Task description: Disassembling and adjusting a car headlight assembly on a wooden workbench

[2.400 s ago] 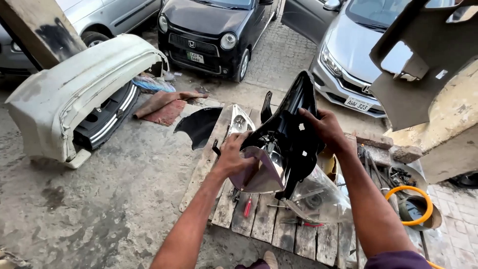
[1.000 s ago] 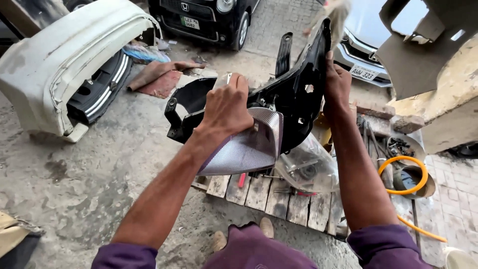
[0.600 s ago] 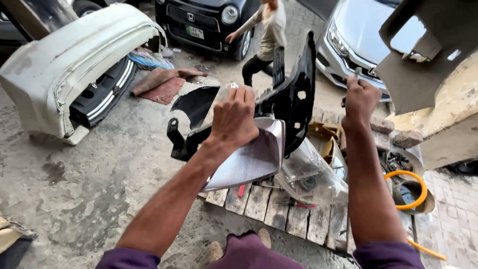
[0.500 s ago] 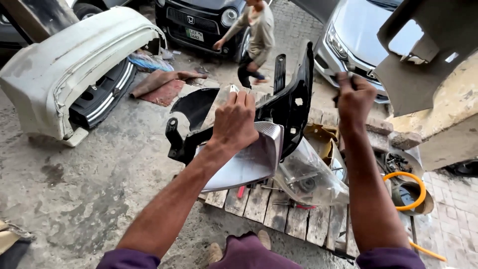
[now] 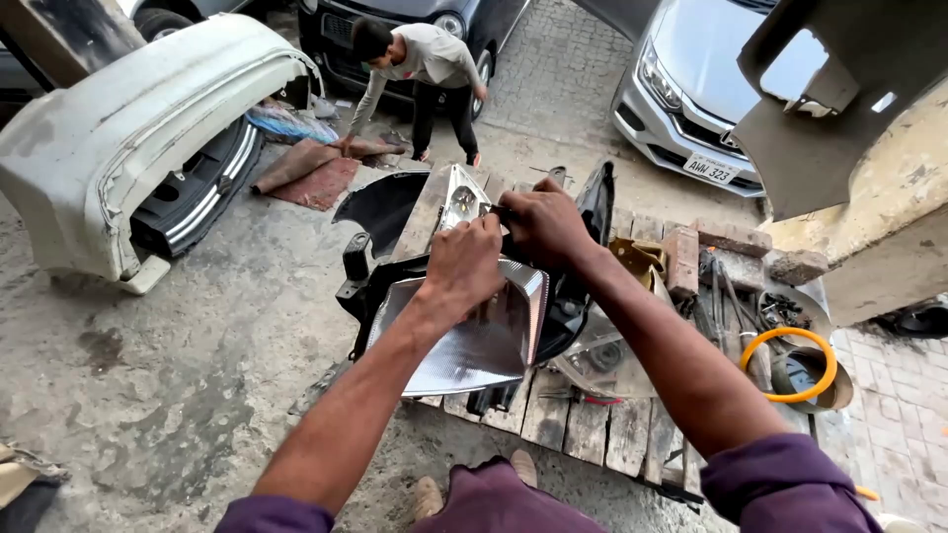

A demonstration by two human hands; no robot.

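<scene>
An outdoor car repair yard seen from above the worker's own arms. A detached white bumper (image 5: pixel 128 138) lies on the concrete at far left, and two parked cars, one dark (image 5: pixel 395 20) and one silver (image 5: pixel 711 89), stand at the top, with another person (image 5: pixel 420 74) bending down before the dark one.

At centre, a wooden pallet (image 5: pixel 583 424) serves as the bench. Resting tilted on its near left edge is a car headlight unit (image 5: pixel 464 336), its black housing behind and its silvery reflector panel facing up.

The left hand (image 5: pixel 464 268) presses down on the reflector's top edge, fingers curled over it. The right hand (image 5: pixel 543 225) is closed around the top of the black housing; what its fingertips pinch cannot be made out.

The work looks to be at the stage of separating or seating the reflector in its housing. The next move likely calls for steadying the housing while working along that upper seam.

An orange hose loop (image 5: pixel 790 365) lies at right.
</scene>
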